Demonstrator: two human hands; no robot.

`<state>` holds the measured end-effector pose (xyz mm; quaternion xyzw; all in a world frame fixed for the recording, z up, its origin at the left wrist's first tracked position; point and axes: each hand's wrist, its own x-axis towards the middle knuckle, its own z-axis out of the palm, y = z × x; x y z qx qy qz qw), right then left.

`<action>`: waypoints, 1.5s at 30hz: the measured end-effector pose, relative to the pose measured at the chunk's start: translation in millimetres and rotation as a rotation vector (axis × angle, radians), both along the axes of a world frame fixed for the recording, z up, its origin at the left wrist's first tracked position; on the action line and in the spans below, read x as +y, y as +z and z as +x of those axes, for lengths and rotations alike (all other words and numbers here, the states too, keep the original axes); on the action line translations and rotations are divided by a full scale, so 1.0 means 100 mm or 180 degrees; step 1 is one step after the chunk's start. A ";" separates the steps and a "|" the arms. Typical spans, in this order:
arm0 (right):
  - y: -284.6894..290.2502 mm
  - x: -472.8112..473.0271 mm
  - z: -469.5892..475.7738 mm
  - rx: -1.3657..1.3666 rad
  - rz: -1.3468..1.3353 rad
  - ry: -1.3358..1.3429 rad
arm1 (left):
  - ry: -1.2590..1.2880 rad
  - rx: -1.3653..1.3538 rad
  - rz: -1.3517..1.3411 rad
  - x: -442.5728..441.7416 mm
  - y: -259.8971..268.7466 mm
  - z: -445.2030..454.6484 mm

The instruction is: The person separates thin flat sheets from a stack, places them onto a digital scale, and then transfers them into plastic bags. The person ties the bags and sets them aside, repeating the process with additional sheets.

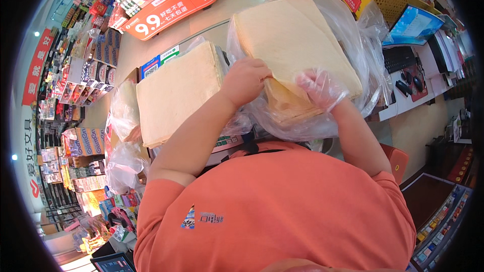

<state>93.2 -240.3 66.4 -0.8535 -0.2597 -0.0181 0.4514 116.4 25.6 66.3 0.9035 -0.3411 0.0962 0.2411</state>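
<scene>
Before me lies a large stack of thin, cream-coloured sheets [287, 34], likely tofu skin, in an opened clear plastic bag [298, 130]. My left hand [245, 81], bare, pinches a sheet at the stack's near left edge. In a clear plastic glove, my right hand [321, 88] grips the near edge further right. Between my hands the edge is raised, and yellower folded layers [285, 96] show beneath it. A second stack of similar sheets [177, 90] sits to the left, partly behind my left forearm.
Plastic bags [126, 113] stand beside the left stack. A monitor [414, 26], keyboard [399, 59] and mouse [418, 83] occupy the desk at right. Beyond the stacks is an orange display stand [174, 9] with boxed drinks. A keypad [228, 141] shows near my body.
</scene>
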 end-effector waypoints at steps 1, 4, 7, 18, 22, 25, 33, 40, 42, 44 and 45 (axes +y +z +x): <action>0.04 0.05 0.11 0.0320 0.0265 0.0095 | -0.0032 -0.0049 -0.0092 -0.04 0.02 0.01; 0.42 0.42 0.23 0.1001 -0.1008 0.0091 | -0.0220 0.0047 -0.0144 -0.06 0.08 0.03; 0.54 0.87 0.21 0.0814 -0.2288 0.0204 | -0.0266 -0.0041 0.0052 0.03 0.00 0.07; 0.22 1.04 0.35 0.0533 -0.2542 -0.0076 | 0.0007 -0.0312 -0.0230 0.12 -0.23 0.05; 0.08 0.74 0.52 0.0549 -0.2626 0.0021 | -0.0010 -0.0125 -0.0196 0.12 -0.16 0.03; 0.26 0.67 0.52 0.1003 -0.2383 -0.0249 | -0.0041 -0.0038 -0.0137 0.16 -0.16 0.03; 0.12 0.55 0.68 0.0744 -0.2721 0.0051 | 0.0300 0.0311 0.0014 0.05 -0.10 -0.06; 0.13 -1.54 1.10 0.2046 0.1351 -0.1625 | 0.0287 0.0449 -0.0022 0.13 -0.06 -0.15; 0.33 -1.99 0.86 0.0453 0.1137 -0.1528 | 0.0298 0.0472 -0.0061 0.16 -0.07 -0.19; 0.54 -2.40 0.73 -0.0532 0.0979 -0.1445 | 0.0319 0.0472 -0.0062 0.16 -0.06 -0.21; 0.64 -2.60 0.70 -0.0591 0.1039 -0.1358 | 0.0331 0.0501 -0.0027 0.16 -0.05 -0.22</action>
